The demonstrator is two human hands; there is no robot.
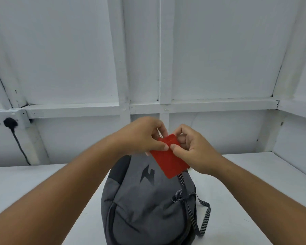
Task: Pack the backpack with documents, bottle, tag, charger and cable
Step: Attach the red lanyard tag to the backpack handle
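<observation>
A grey backpack with a black logo and striped straps lies on the white table, its top end pointing away from me. Above that far end I hold a flat red tag with both hands. My left hand pinches the tag's upper left edge, where a small metal ring shows behind my fingers. My right hand pinches the upper right edge, thumb on the front face. The tag hangs tilted, its lower corner over the backpack. No documents, bottle, charger or cable are in view.
The white table runs to a white panelled wall behind. A black plug sits in a wall socket at the far left, its cord dropping down behind the table.
</observation>
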